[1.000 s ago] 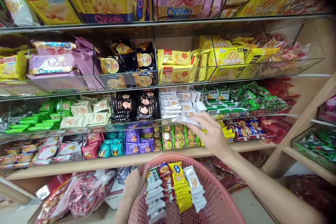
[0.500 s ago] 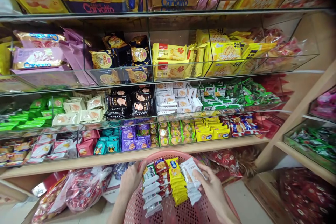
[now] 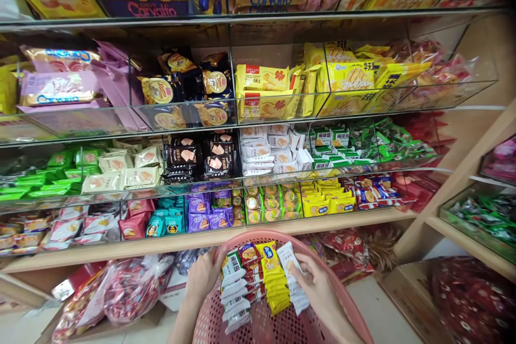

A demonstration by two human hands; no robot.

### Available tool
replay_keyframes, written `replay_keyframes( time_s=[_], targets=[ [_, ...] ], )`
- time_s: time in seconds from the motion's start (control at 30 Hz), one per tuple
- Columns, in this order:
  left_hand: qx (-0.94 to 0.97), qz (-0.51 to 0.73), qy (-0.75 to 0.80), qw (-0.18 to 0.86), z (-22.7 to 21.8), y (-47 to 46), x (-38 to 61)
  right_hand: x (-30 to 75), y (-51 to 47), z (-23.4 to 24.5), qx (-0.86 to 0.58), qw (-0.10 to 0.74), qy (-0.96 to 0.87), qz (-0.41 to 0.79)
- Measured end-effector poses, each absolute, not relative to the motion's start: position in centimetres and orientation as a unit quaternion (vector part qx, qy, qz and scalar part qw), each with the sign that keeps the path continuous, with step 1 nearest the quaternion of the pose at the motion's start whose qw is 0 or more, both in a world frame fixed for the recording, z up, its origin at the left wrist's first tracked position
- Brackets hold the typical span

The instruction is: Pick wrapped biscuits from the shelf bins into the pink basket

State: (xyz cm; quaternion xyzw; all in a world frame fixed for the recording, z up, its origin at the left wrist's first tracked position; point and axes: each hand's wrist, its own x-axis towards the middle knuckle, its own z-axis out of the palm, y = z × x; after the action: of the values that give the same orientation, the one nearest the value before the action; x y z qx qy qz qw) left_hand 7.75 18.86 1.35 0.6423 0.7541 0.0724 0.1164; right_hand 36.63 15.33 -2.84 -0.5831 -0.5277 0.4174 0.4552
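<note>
White packet (image 3: 287, 259) is seen uppermost in the rightmost row inside the pink basket (image 3: 262, 235), laid face up and overlapped on others of its kind. Its right edge is met by the bent fingers and thumb of the right hand (image 3: 318, 285); whether it is pinched or only touched cannot be told. By the left hand (image 3: 202, 274), the basket's left rim is gripped, fingers closed over it.

Leftward of the white row, yellow packets (image 3: 276, 290) are ranged in an overlapping column; next, red packets (image 3: 253, 277) (partly hidden by their neighbours), then green-and-white packets (image 3: 233, 267) nearest the left hand.

Beyond the basket, clear-fronted shelves (image 3: 330, 220) are filled with wrapped snacks, sorted by kind. On the lowest tier, purple packs (image 3: 209, 209) are noted, with yellow packs (image 3: 328, 196) farther right. One tier up, white packs (image 3: 266, 153) are set between black packs (image 3: 220, 158) and green packs (image 3: 332, 140). Below, at left, a clear bag (image 3: 131, 290) is filled with red-wrapped goods.
</note>
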Motion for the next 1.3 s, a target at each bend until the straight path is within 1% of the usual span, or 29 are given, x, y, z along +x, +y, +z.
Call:
replay_keyframes(
  time_s=[0.23,0.43,0.6,0.77,0.93,1.03,1.17,1.3],
  targets=[
    [0.645,0.08,0.751,0.118,1.5,18.8,7.8,36.9,14.8,-2.2,-0.596,0.421,-0.581,0.36],
    [0.649,0.064,0.749,0.114,1.8,18.6,7.9,37.4,15.5,-1.8,-0.596,0.403,-0.644,0.26],
    [0.65,0.057,0.749,0.116,1.9,18.7,7.9,37.2,15.9,-0.8,-0.605,0.345,-0.685,0.214],
    [0.65,0.068,0.746,0.123,1.8,18.8,8.0,37.3,15.6,-1.6,-0.618,0.297,-0.7,0.201],
    [0.646,0.064,0.751,0.123,1.8,18.8,7.9,38.2,14.6,-1.1,-0.633,0.315,-0.685,0.175],
    [0.646,0.066,0.75,0.127,1.8,18.8,7.9,38.6,13.4,0.5,-0.59,0.287,-0.719,0.23],
    [0.65,0.057,0.748,0.12,1.9,18.8,8.0,38.2,12.0,1.9,-0.533,0.192,-0.758,0.325],
    [0.647,0.055,0.75,0.127,1.9,18.8,8.0,37.6,12.1,1.5,-0.537,0.162,-0.751,0.349]
  ],
)
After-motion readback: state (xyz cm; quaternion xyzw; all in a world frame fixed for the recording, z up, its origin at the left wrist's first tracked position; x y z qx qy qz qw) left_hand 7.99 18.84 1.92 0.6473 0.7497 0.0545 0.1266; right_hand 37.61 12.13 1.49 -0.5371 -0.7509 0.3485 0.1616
